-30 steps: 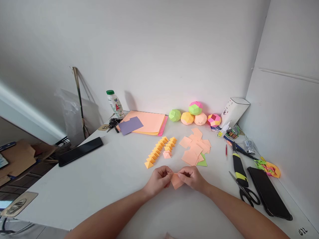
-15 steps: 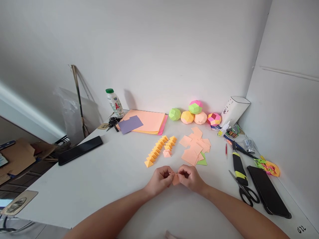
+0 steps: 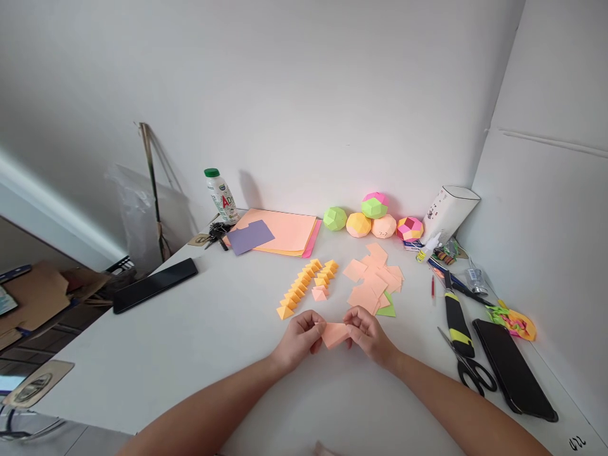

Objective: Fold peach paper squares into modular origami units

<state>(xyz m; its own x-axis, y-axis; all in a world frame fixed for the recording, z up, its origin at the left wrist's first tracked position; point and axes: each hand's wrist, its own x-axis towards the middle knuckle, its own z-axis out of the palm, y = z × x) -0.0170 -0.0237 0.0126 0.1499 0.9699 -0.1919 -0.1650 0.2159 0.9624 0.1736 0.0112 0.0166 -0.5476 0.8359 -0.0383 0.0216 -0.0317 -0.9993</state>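
Note:
Between my two hands is a small peach paper piece (image 3: 334, 334), creased and roughly triangular. My left hand (image 3: 300, 339) pinches its left corner, and my right hand (image 3: 368, 335) pinches the right one. Just beyond lie two rows of folded orange paper pieces (image 3: 294, 292), with pink folded pieces (image 3: 320, 293) at the near end of the shorter row. Loose peach paper pieces (image 3: 367, 292) are heaped past my right hand, partly over a green piece (image 3: 387, 307).
Scissors (image 3: 470, 370), a black-and-yellow cutter (image 3: 458, 323) and a black phone (image 3: 515, 367) lie to the right. Paper balls (image 3: 358, 225) stand along the wall. Peach sheets (image 3: 289, 231), a bottle (image 3: 222, 199) and a dark flat object (image 3: 156, 285) are on the left.
My hands have moved slightly apart, and more of the peach paper shows between them. The view has shifted slightly.

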